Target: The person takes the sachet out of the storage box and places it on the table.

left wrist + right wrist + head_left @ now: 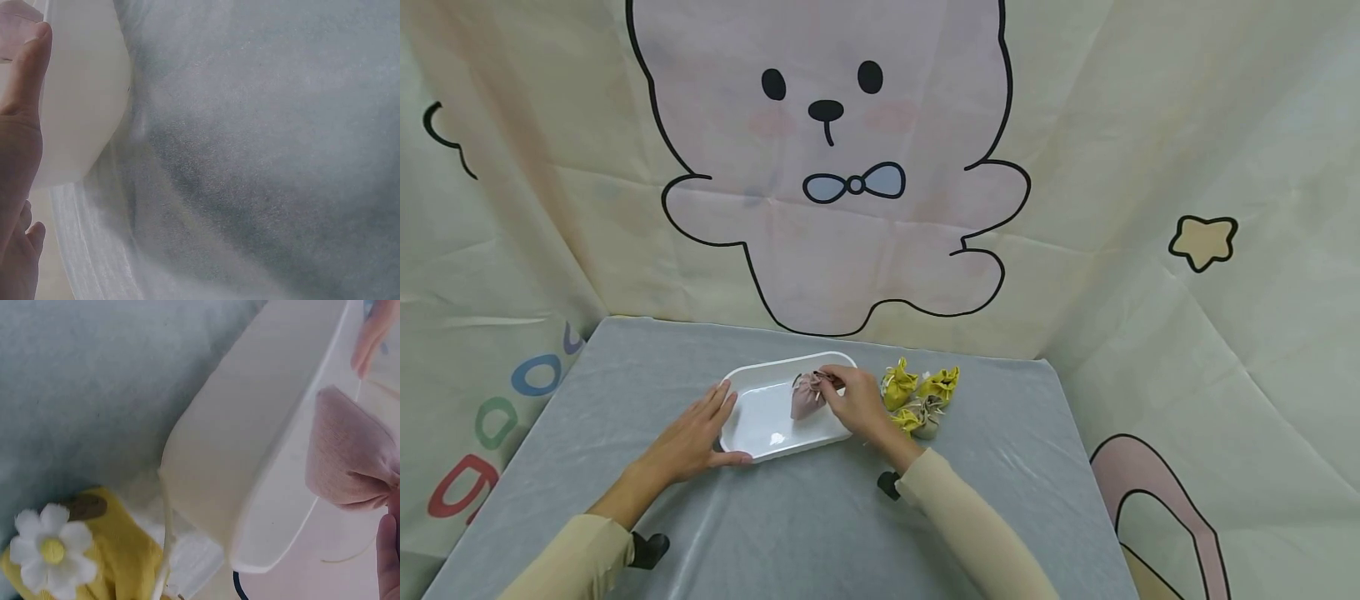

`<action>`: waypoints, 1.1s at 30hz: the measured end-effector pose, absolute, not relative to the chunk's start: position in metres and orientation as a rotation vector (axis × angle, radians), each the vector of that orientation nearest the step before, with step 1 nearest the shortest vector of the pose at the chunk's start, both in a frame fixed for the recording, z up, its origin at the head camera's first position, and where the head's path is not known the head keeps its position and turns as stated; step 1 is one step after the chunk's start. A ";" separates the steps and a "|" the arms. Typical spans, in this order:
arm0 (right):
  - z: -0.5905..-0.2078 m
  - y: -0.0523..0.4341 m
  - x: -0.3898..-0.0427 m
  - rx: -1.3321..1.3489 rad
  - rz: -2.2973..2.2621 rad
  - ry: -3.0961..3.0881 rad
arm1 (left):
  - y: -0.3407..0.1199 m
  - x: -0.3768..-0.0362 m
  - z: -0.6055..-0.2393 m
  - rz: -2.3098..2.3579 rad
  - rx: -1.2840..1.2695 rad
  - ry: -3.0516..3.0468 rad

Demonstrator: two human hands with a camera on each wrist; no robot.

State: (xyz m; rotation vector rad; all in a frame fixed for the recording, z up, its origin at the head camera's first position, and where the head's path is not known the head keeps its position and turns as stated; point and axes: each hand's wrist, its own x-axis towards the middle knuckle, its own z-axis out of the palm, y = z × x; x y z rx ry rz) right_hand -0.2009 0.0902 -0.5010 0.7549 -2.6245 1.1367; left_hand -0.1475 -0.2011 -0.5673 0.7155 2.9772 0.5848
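A small pink drawstring pouch (pixel 807 398) hangs over the white oblong tray (pixel 760 446), its gathered neck pinched by my right hand (pixel 859 406). In the right wrist view the pouch (pixel 350 450) shows its full body beside the tray's side wall (pixel 250 425), and a fingertip (pixel 387 544) of the right hand lies at its neck. My left hand (pixel 700 433) rests at the tray's left end, fingers straight along the rim and thumb at the near edge. The left wrist view shows that thumb (pixel 28 69) against the tray wall (pixel 84 94).
Right of the tray sits a cluster of yellow pouches (pixel 898 385) with a grey-beige pouch (pixel 928 417) among them. One yellow pouch (pixel 125 550) bears a white flower (pixel 53 550). A grey cloth (pixel 820 533) covers the table, and a printed curtain (pixel 1090 167) hangs behind.
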 end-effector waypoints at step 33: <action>-0.454 0.168 -0.192 0.698 1.161 -2.280 | -0.199 -0.147 -0.565 0.589 0.700 2.963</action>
